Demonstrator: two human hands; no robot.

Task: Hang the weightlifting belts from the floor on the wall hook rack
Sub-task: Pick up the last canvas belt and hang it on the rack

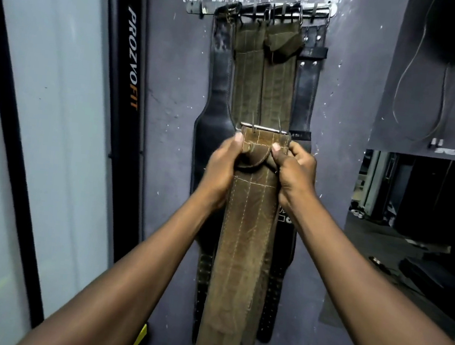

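I hold a brown suede weightlifting belt [243, 245] upright in front of the wall, its metal buckle [264, 128] at the top. My left hand [222, 169] grips its left edge just under the buckle. My right hand [295, 174] grips its right edge at the same height. High on the wall sits the metal hook rack [199, 7]. From it hang a black leather belt [215, 91] on the left, two olive-brown belts [259, 85] in the middle and another black belt [306, 90] on the right. The held belt's buckle is well below the rack.
A black frame post marked PROZVOFIT [133, 59] stands left of the wall beside a mirror or glass panel [45, 95]. To the right a dark gym room [420, 211] opens with equipment on its floor. Cables [442, 92] hang at the upper right.
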